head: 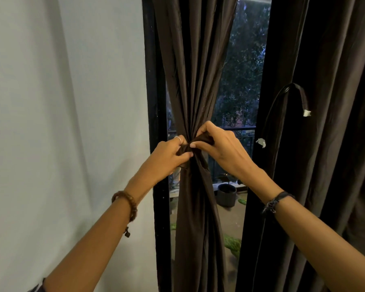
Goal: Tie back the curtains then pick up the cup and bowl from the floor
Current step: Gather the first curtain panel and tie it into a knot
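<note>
Knotting the tie-back (195, 144) round the left curtain (193, 81), the person has both hands at the gathered waist of the cloth. The left hand (169, 157) pinches one end of the dark strip between thumb and fingers (185, 154); the right hand (221, 147) has its fingers closed on the other end, just beside the left fingertips, nearly touching. The curtain is bunched directly behind the fingers, flaring above and below them.

To finish well, I would judge that both ends should be pulled apart evenly, with the bundle kept squeezed so no fold slips out, then the knot snugged against the cloth.

Well to the right of the fingers the right curtain (325, 144) hangs loose, its own strip (291, 95) dangling untied. Cup and bowl are out of sight.
</note>
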